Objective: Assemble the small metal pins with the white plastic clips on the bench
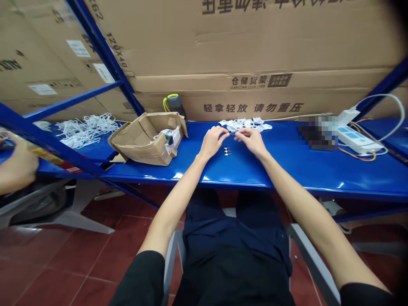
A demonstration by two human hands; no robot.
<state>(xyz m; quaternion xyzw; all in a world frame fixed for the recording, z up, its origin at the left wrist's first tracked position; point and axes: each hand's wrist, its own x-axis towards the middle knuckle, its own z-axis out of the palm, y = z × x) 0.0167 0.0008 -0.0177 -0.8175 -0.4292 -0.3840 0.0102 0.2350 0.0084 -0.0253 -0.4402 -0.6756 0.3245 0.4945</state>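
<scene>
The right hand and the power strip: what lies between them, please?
Head view: a pixelated dark object sits on the blue shelf between the right hand and the power strip.

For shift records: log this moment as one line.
left hand: grip unclear | right hand: grip unclear | below: metal fittings | ahead: white plastic parts
</scene>
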